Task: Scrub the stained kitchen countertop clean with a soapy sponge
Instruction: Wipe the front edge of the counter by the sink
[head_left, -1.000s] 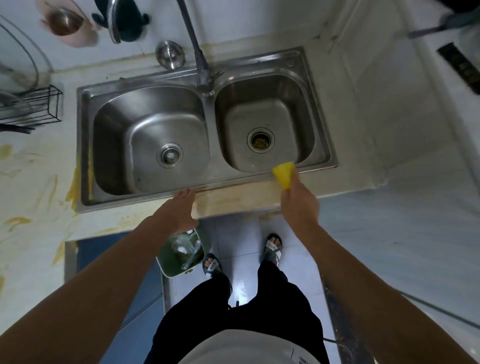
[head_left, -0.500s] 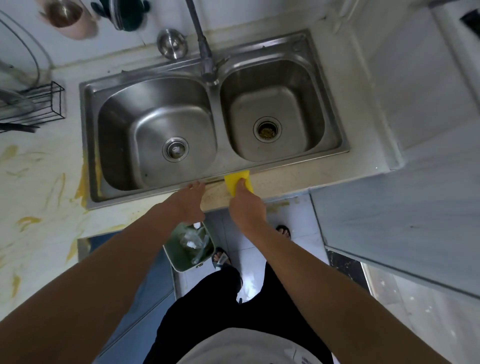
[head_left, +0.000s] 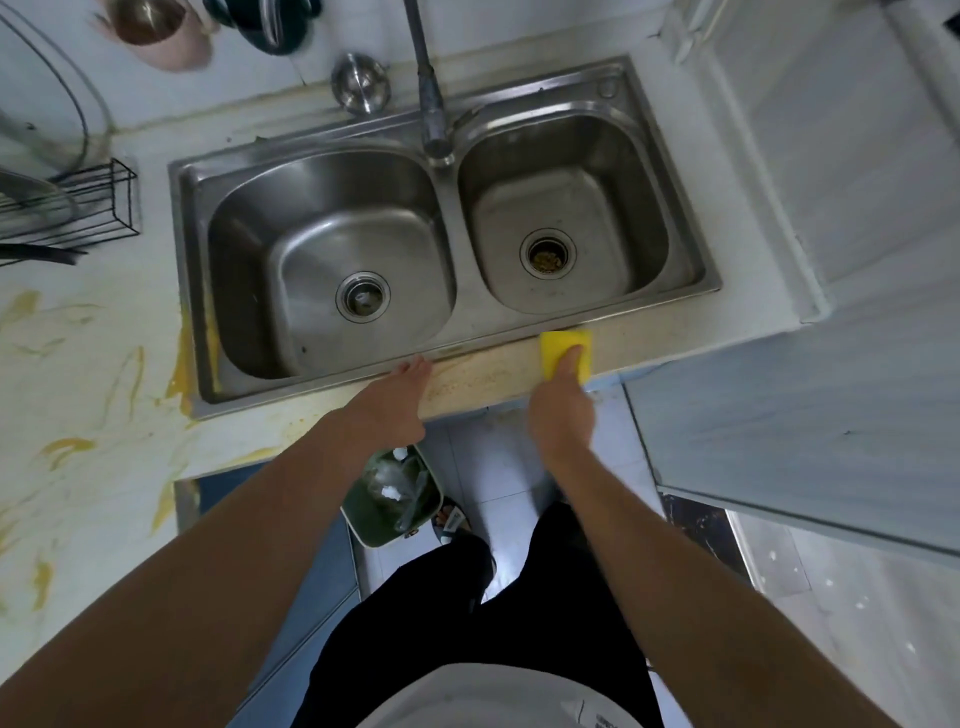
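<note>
Since the earlier frame, the right hand (head_left: 561, 415) has slid the yellow sponge (head_left: 565, 345) rightward along the stained table (head_left: 483, 382) strip. Its fingers grip the sponge beneath them, just short of the sink (head_left: 519, 332) rim. To its left, the left hand (head_left: 395, 402) rests flat, fingers straight.

No text, brand or number can be read. A small printed mark is seen on the white garment (head_left: 493, 696), too blurred to be deciphered.
</note>
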